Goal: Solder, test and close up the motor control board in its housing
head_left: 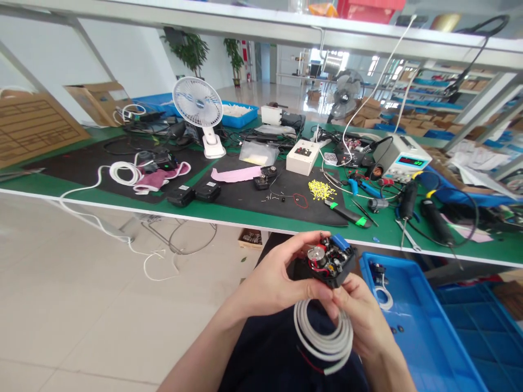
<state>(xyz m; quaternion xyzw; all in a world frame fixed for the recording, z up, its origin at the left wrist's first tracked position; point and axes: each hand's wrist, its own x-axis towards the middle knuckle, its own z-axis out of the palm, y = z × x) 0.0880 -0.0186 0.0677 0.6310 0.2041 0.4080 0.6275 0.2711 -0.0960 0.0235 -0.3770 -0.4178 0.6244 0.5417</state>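
Both my hands hold a small open black device [332, 264] above my lap, in front of the bench edge. Its inside shows a round metal part, red wires and a blue component. My left hand [273, 279] grips its left side, thumb and fingers curled over the top. My right hand [363, 314] holds it from below on the right. A coil of white cable [322, 338] hangs from the device between my hands.
A green workbench [253, 219] with black mats carries a small white fan [198, 109], two black modules [194, 194], yellow parts [321, 189], a white box [302, 157], a power supply [404, 157], screwdrivers and cables. A blue tray [425, 337] sits at my right. Tiled floor lies left.
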